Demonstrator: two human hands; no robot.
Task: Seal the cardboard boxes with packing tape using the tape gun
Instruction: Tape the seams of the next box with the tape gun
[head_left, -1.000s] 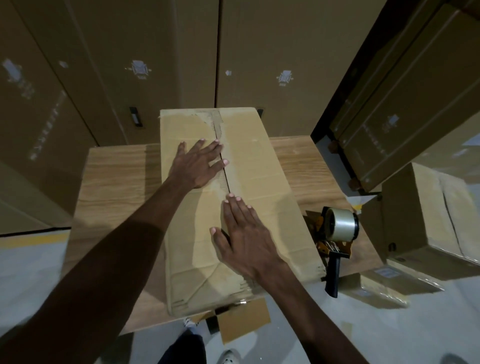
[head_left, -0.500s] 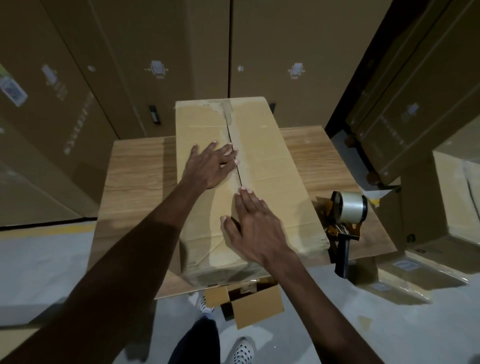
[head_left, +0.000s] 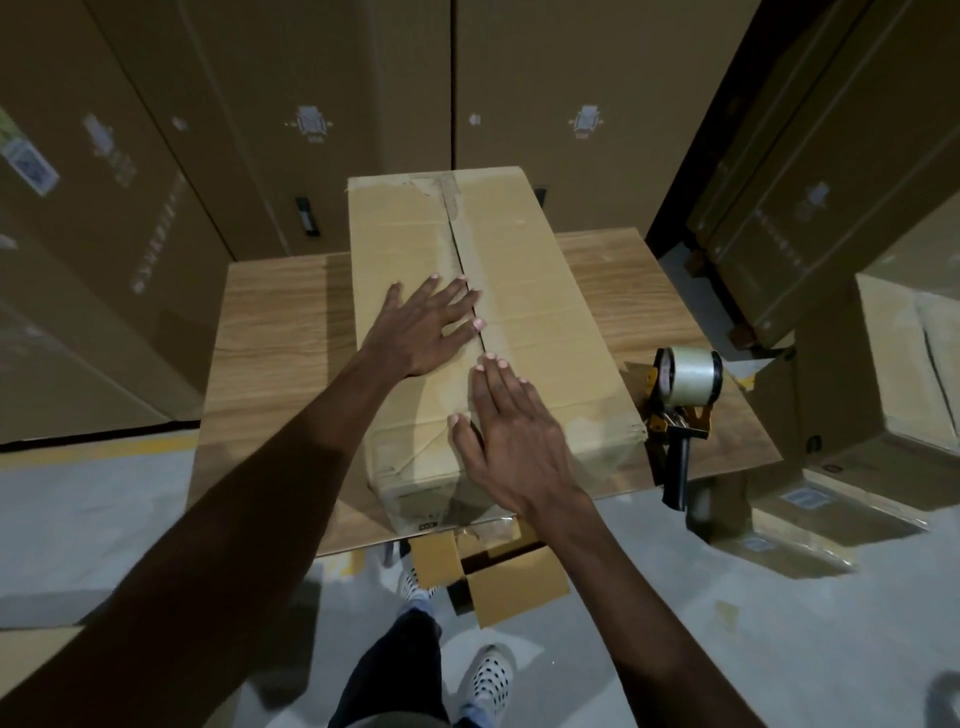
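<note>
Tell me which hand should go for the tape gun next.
Right. The right hand lies flat on the box nearest the tape gun, which stands at the box's right; the left hand would have to cross over.

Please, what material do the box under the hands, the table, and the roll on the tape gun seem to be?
Box: brown cardboard, matte, creased and dented. Table: wood or wood-look laminate; grain lines show, the look leaves it open. Roll on the tape gun: clear plastic tape, glossy and see-through.
</note>
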